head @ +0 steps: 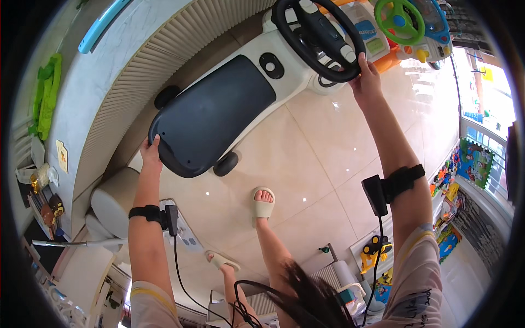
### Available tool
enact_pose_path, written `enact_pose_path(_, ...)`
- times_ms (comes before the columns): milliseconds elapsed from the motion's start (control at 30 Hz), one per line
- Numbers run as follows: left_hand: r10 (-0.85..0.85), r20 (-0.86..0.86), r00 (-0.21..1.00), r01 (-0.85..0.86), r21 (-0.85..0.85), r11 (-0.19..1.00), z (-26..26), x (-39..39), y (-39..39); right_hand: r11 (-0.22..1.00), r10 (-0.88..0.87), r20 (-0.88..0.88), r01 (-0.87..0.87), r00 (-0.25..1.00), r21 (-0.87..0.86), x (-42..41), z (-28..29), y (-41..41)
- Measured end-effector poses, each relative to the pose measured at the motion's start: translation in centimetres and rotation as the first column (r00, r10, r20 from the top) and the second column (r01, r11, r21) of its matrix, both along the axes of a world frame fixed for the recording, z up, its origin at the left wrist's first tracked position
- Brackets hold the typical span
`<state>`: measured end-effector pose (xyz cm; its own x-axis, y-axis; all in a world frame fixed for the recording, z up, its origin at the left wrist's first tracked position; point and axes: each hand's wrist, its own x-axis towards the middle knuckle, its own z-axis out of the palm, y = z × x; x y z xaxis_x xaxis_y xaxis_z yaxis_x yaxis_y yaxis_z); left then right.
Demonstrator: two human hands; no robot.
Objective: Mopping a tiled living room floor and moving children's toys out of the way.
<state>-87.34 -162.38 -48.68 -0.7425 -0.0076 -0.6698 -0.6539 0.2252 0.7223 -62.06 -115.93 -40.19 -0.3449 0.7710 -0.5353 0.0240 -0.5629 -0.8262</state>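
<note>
A white ride-on toy car [287, 78] with a dark seat [217, 110] stands at an angle before me. My right hand [366, 82] grips the rim of its black steering wheel [283, 24], the thumb showing on the near side. At the seat's rounded rear end, my left hand [151, 153] holds the edge, thumb on top and the fingers hidden beneath. Two dark wheels [226, 164] show on either side of the rear. Both forearms wear black straps with small cabled devices.
Beside the car's front stands a toy with a green steering wheel [400, 20]. A ribbed curved counter [135, 78] runs along the left. My sandalled foot [263, 203] is on the tiled floor. A yellow toy vehicle [375, 252] and a toy shelf lie at the right, a white bin-like object [117, 203] at the left.
</note>
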Motion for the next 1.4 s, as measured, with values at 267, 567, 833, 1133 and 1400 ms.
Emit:
enact_pose_path(267,-0.117,0.035,0.992,0.118,-0.028,0.993,-0.4,-1.1,-0.2,0.993,0.045,-0.062,-0.052,0.997,-0.106,-1.5,2.2,-0.4)
enact_pose_path(567,-0.286,0.136,0.949,0.291,-0.025,0.956,6.4,2.2,-1.0,0.998,0.055,0.238,-0.046,0.970,-0.046,0.8,4.1,-6.4)
enact_pose_path(833,-0.385,0.232,0.893,0.392,0.014,0.920,14.9,4.2,-21.1,0.941,0.231,0.200,-0.167,0.952,-0.295,8.6,9.3,-24.5)
enact_pose_path(1133,-0.431,0.200,0.880,0.465,-0.176,0.867,29.0,5.7,-49.0,0.952,0.213,0.336,-0.117,0.917,-0.283,23.6,27.8,-46.1)
enact_pose_path(1400,-0.687,-0.048,0.725,0.650,-0.285,0.705,39.3,2.2,-65.6,0.912,0.078,0.419,0.105,0.905,-0.396,33.9,34.8,-69.1)
